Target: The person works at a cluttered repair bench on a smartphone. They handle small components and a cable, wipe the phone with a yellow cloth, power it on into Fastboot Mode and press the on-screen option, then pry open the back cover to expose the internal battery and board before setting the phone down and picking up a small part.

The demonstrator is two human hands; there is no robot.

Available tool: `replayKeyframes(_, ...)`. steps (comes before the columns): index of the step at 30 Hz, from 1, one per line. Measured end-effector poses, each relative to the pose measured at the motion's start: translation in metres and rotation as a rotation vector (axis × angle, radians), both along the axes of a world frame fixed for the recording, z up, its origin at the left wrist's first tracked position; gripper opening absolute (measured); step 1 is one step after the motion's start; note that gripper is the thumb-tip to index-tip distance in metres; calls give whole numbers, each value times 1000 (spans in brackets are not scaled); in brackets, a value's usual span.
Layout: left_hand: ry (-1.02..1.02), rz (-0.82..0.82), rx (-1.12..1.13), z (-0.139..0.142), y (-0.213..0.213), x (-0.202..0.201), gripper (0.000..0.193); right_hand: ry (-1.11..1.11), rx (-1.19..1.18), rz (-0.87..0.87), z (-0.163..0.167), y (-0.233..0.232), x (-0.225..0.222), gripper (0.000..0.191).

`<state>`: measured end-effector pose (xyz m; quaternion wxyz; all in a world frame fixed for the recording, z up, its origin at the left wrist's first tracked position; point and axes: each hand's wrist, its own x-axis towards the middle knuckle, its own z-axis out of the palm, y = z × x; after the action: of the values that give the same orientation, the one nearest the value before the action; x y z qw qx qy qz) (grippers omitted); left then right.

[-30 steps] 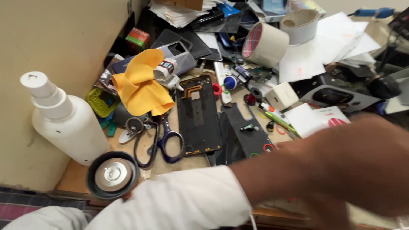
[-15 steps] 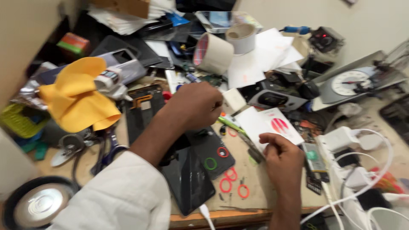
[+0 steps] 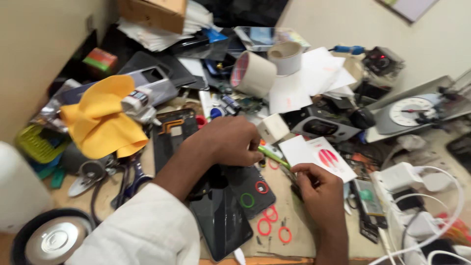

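My left hand [image 3: 230, 141] reaches across the cluttered bench in a white sleeve, fingers closed around the end of a slim green pen-like tool [image 3: 273, 157]. Below it lie a dark phone [image 3: 222, 216] and a black back panel [image 3: 251, 189] with red and green rings on it. My right hand [image 3: 319, 189] rests lower right, fingers curled at the corner of a white card with a red mark [image 3: 324, 156]; whether it grips the card or something small is unclear. Loose red rings [image 3: 267, 226] lie on the bench between both hands.
A yellow cloth [image 3: 100, 122] and scissors [image 3: 128, 181] lie at left, a round tin [image 3: 51, 241] bottom left. Tape rolls [image 3: 255, 73] stand at the back, a small white box [image 3: 273, 128] mid-bench. White chargers and cables [image 3: 417, 196] crowd the right, beside a dial gauge [image 3: 411, 111].
The view has swung right and steadied. My left arm has reached in over the phone parts and closed on the green tool; my right hand has settled at the white card.
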<state>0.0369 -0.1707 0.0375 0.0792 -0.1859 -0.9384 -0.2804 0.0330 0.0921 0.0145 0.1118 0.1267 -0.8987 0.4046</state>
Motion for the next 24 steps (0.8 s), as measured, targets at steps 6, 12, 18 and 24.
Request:
replayKeyframes(6,-75,22,-10,2,-1,2,24,70,70,130,7,-43,31,13)
replayKeyframes(12,-293,18,-114,5,-3,8,36,22,96,223,3,-49,29,18)
replayKeyframes(18,-285,5,-103,-2,-5,4,35,-16,49,182,-2,-41,23,18)
replayKeyframes(24,-275,-17,-92,-1,-7,4,40,-35,52,186,-2,-39,23,17)
